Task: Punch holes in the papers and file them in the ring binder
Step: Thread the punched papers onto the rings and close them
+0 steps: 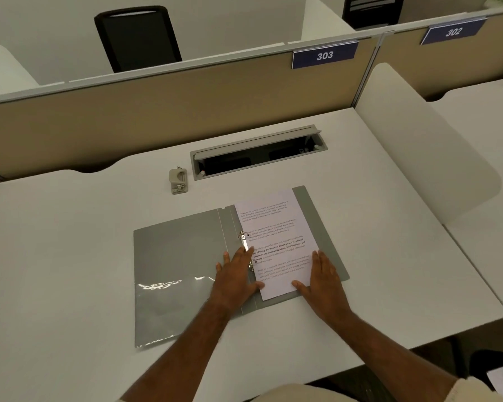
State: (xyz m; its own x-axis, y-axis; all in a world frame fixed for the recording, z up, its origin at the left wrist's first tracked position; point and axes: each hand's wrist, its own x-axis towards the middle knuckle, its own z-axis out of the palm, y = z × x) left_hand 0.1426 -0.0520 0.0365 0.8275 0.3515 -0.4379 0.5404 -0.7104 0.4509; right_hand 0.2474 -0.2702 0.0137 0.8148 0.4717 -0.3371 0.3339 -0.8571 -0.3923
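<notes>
A grey ring binder [174, 256] lies open flat on the white desk. Printed white papers [276, 236] sit on its right half, threaded on the metal rings [243, 235] at the spine. My left hand [234, 278] lies flat across the spine, fingers spread, fingertips touching the ring mechanism and the papers' left edge. Flat on the papers' lower right corner and the binder's right cover rests my right hand [323, 278], fingers apart. A small beige hole punch [178, 180] stands on the desk behind the binder, away from both hands.
An open cable tray [259, 153] is set into the desk behind the binder. Tan partition walls [157, 111] with signs 303 and 302 close off the back. A white side divider [418, 134] stands at the right. Black chairs show beyond the partition.
</notes>
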